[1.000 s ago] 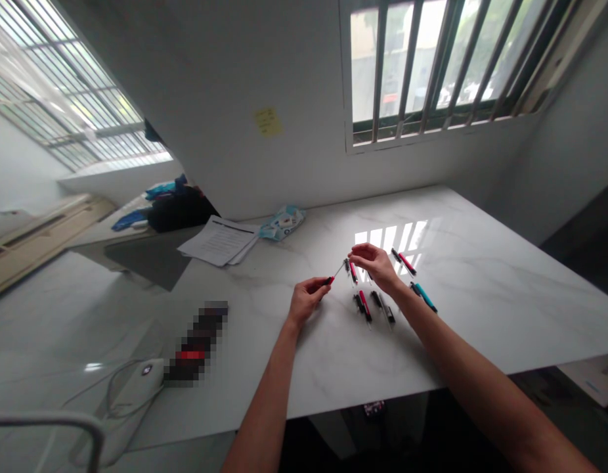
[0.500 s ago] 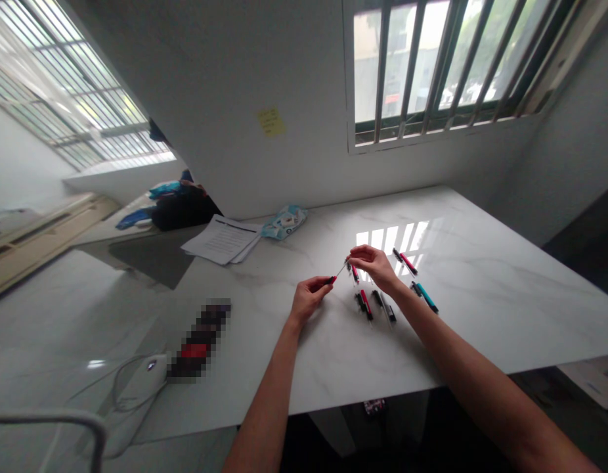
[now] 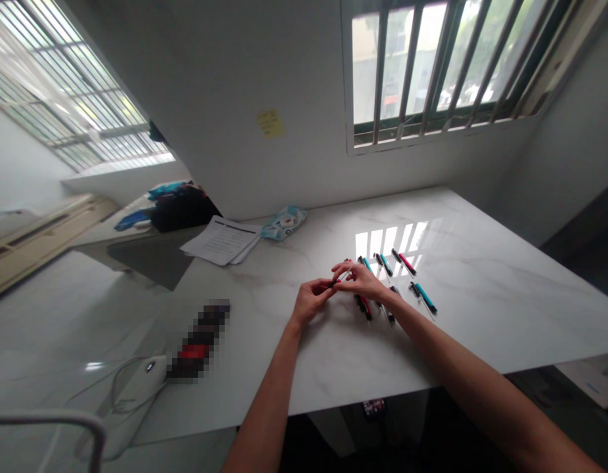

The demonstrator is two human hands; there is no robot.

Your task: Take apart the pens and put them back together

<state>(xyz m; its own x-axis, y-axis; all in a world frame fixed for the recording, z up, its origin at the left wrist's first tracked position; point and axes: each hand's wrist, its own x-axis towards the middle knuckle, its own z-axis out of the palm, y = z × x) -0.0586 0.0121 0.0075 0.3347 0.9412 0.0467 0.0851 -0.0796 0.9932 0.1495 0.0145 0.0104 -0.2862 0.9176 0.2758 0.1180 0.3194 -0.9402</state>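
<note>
the left hand [image 3: 311,302] grasped a slim black-and-red plastic pen [image 3: 332,283] above the white marbled surface [image 3: 343,371] while the right hand [image 3: 366,283] pinched its far end — seemingly a joining or parting step — and the next move likely called for steady alignment.

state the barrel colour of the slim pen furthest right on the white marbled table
Teal; that slim pen shows best in the head view.

We can make out no word or number, since the writing on the yellow sticky note [image 3: 270,123], the print on the white sheets of paper [image 3: 220,242] and the markings on the light-blue packet [image 3: 284,224] are too small or blurred.
</note>
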